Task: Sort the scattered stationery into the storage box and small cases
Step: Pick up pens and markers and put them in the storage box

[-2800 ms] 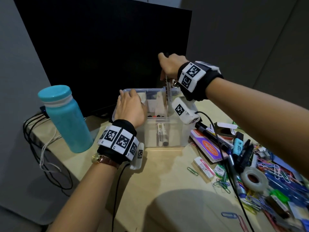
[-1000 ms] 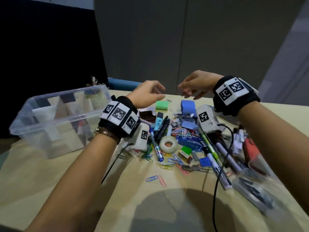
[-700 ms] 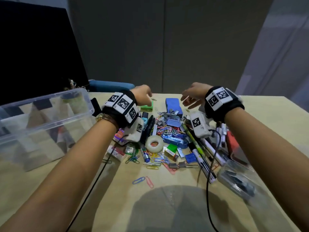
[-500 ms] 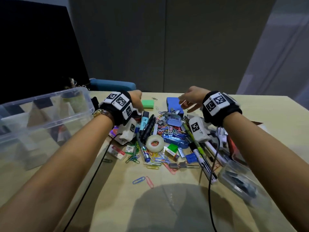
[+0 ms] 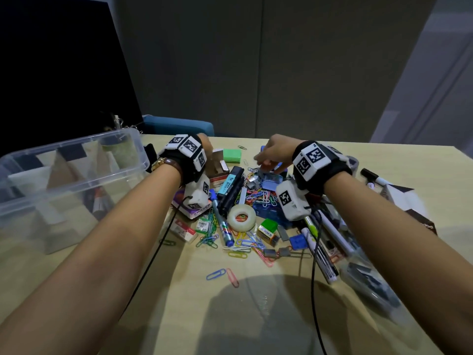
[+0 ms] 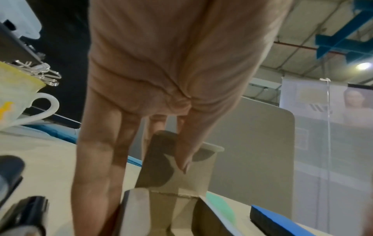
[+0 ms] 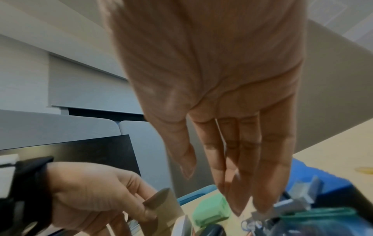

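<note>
Pinched between my left hand's (image 6: 161, 89) thumb and fingers: flap of small cardboard box (image 6: 181, 178), open-topped, beside green eraser (image 5: 232, 156). My right hand (image 7: 228, 111), fingers straight and holding nothing, hovers over the stationery pile (image 5: 256, 201). Clear storage box (image 5: 76, 160) at left holds what look like markers, blurred.

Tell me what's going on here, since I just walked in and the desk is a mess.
A person is sorting a heap of stationery on a table. The left hand pinches the raised flap of a small cardboard box at the edge of the pile. The right hand, fingers straight, reaches down into binder clips beside a green eraser. Paper clips, markers and a tape roll are still loose. The clear storage box sits to the left.
</note>
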